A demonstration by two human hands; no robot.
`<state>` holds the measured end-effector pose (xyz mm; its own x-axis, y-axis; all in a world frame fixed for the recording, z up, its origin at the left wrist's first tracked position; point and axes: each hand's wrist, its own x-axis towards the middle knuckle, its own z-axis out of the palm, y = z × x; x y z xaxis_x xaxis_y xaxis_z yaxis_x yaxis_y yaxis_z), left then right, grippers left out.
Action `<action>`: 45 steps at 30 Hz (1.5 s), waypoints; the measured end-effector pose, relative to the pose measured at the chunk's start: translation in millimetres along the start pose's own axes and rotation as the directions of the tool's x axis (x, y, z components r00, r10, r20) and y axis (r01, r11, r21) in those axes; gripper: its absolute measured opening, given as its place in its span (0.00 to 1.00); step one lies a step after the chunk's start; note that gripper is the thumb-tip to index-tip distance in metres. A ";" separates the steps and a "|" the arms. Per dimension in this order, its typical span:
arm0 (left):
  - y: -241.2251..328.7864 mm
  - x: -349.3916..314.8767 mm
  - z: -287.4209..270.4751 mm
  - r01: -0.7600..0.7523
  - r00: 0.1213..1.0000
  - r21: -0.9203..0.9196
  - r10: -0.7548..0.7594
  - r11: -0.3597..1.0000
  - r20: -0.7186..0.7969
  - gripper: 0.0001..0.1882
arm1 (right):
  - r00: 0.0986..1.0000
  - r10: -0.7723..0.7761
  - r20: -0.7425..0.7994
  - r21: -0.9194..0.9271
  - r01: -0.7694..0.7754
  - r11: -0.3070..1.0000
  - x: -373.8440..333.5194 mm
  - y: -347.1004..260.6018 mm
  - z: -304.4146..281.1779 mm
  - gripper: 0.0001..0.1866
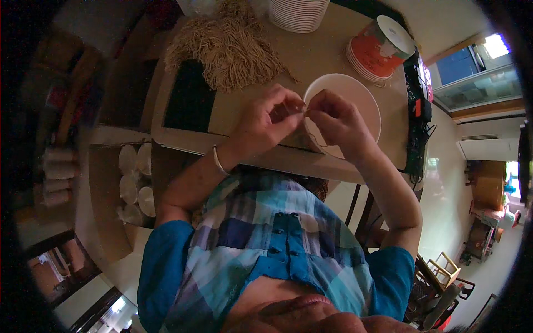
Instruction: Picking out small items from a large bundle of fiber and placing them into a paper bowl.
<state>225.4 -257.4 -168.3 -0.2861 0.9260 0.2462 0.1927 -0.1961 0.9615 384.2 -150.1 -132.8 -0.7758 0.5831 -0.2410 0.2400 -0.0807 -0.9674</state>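
Over the near edge of the table [333, 39], both hands meet fingertip to fingertip. The left hand [266, 122] has its thumb and forefinger pinched shut on a thin piece of string [316, 136], and the right hand [336, 119] pinches the same string just beside it — the two sets of fingertips nearly touch. A loop of the string hangs down from the pinch in front of a white paper bowl [361, 97], which sits tilted on the table under the right hand with its open mouth showing. Whether the string is fixed to the bowl I cannot tell. A thin silver bracelet [218, 161] rings the left wrist.

Farther back on the table lies a loose bundle of tan string [227, 47], its cut ends fanned out, partly over a dark mat [189, 102]. Beyond it stands a stack of white bowls [300, 12] at the far edge, and to the right a second stack of bowls [380, 50] with orange sides lies tipped over — well apart from the hands. Left of the table, lower down, an open box [105, 194] holds more white bowls [136, 188]. A checked blue shirt [272, 233] fills the lower part of the view.
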 end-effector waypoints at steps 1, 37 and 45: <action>0.5 -0.2 0.8 -0.051 0.997 0.053 0.048 0.997 0.061 0.07 | 1.000 0.012 0.010 0.012 -0.012 1.000 0.0 -0.5 0.7 0.03; 2.2 -5.1 -1.3 -0.101 0.986 0.188 0.073 0.977 0.149 0.05 | 0.986 -0.164 -0.033 -0.195 0.154 0.969 3.7 2.8 -4.4 0.03; 7.7 2.4 -5.9 0.052 0.998 0.059 -0.049 0.997 -0.035 0.04 | 0.998 -0.067 0.015 -0.088 0.068 0.994 3.0 -2.6 -5.4 0.04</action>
<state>220.6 -258.6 -159.5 -0.3279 0.9228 0.2025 0.2332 -0.1286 0.9639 384.4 -143.8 -130.6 -0.7985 0.5754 -0.1770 0.2371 0.0304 -0.9710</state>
